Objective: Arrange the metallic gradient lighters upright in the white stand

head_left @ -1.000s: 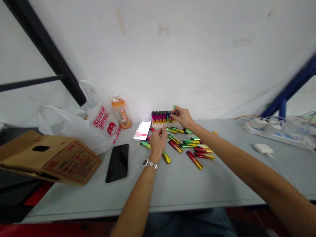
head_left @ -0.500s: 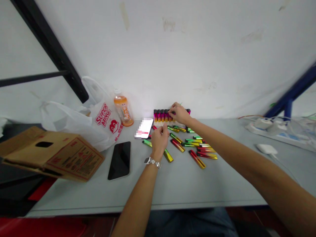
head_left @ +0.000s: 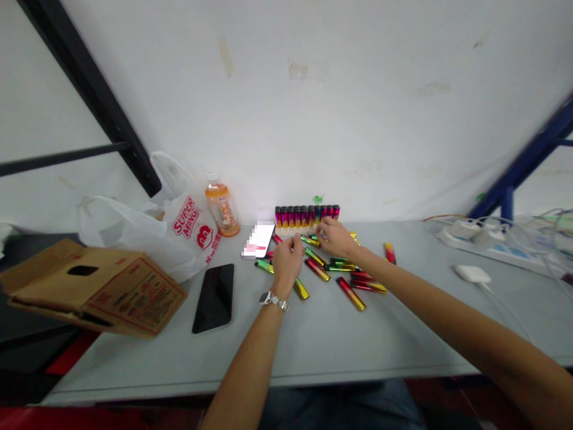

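Upright lighters (head_left: 304, 217), pink, purple and yellow, stand in a tight row against the wall. In front of them, several green-yellow and red-yellow lighters (head_left: 351, 294) lie scattered on the table. My left hand (head_left: 287, 260), with a watch on the wrist, is over the left part of the scattered lighters, its fingers drawn together; what they hold, if anything, is too small to tell. My right hand (head_left: 335, 237) is just in front of the right part of the row, fingers bent down by the lying lighters; its fingertips are partly hidden.
A lit phone (head_left: 264, 240) and a dark phone (head_left: 215, 298) lie to the left. Beyond them are an orange drink bottle (head_left: 222, 206), a white plastic bag (head_left: 179, 239) and an open cardboard box (head_left: 134, 292). A power strip (head_left: 492, 245) and white charger (head_left: 473, 274) lie right.
My right hand has moved from the top of the upright row down toward the lying lighters, uncovering the row. My left hand stays nearly in place. The camera view has shifted slightly.
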Demonstrator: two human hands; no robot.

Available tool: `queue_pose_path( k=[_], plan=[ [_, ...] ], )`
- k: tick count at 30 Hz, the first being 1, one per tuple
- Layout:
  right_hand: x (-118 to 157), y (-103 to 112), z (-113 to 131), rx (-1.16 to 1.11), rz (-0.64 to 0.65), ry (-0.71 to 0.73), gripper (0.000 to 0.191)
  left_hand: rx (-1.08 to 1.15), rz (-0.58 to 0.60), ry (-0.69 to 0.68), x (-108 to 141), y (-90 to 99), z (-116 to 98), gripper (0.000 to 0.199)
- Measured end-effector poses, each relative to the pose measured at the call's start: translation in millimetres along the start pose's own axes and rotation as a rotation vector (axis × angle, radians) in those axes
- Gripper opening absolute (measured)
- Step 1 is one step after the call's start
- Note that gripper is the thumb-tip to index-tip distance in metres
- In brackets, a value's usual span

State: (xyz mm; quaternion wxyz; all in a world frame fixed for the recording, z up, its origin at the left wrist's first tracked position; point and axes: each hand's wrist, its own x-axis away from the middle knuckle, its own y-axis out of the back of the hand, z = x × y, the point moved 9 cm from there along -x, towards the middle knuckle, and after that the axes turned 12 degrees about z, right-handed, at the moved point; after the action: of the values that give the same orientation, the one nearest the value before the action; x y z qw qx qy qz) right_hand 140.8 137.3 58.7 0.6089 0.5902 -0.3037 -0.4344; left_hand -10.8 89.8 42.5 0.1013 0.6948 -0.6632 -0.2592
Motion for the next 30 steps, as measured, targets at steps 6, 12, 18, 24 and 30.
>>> queue_pose_path(
  k=[6,12,18,24,30],
  plan=[
    [9.8,-4.5,-16.7,0.076,0.148,-0.1,0.026,-0.049,0.006,-0.029,4.0,-5.5,-7.9,0.052],
    [-9.1,-8.1,-19.2,0.153,0.317,-0.166,0.031,-0.095,0.033,0.001,3.3,-9.1,-7.0,0.049],
    [-18.2,-12.1,-17.5,0.096,0.4,-0.167,0.043,-0.102,0.033,0.021,2.0,-7.1,-5.8,0.047],
    [4.2,6.7,-14.0,-0.111,0.269,-0.108,0.038,-0.106,0.019,0.021,3.4,-5.7,-9.5,0.047],
    [20.4,10.5,-14.1,-0.085,0.206,-0.143,0.023,-0.145,0.009,0.067,3.8,-3.6,-7.4,0.045]
  ],
)
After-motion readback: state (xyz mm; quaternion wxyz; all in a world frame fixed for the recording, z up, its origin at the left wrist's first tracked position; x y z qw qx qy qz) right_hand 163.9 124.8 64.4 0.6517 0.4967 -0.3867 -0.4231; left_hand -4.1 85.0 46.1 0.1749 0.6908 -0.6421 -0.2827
